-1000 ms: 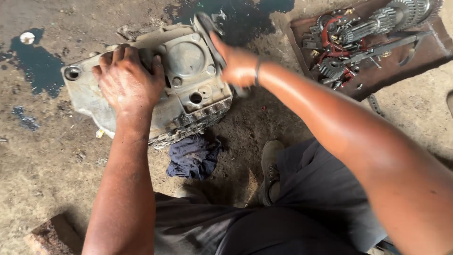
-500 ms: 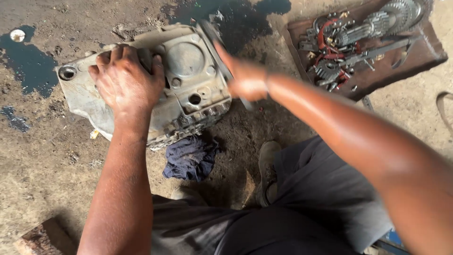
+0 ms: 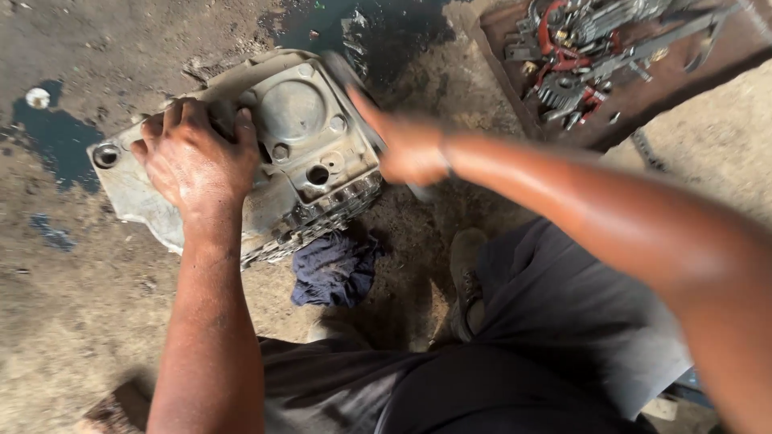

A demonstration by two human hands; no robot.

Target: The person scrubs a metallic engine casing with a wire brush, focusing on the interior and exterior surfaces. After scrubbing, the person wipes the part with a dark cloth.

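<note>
Now the left hand [image 3: 197, 157] is planted on top of the grey metal engine casing [image 3: 265, 153], which lies on the dirt floor [image 3: 72, 321] in the upper left of the frame. Its grip is closed over the casing's upper edge, fingers curled down over the rim and knuckles toward the camera. The right hand [image 3: 406, 149] comes in from the right, blurred, at the casing's right edge; it seems wrapped around a dark, slim tool [image 3: 350, 76] that angles up past the casing's upper right corner, though the blur makes it impossible to tell how firmly that grip is closed. Just below the casing, touching its lower edge, a crumpled dark blue rag [image 3: 334, 269] lies on the floor. Dark oily puddles [image 3: 56, 137] stain the ground at far left and top centre. In the upper right corner, a brown tray [image 3: 643, 104] carries gears and metal parts, well apart from the casing.
</note>
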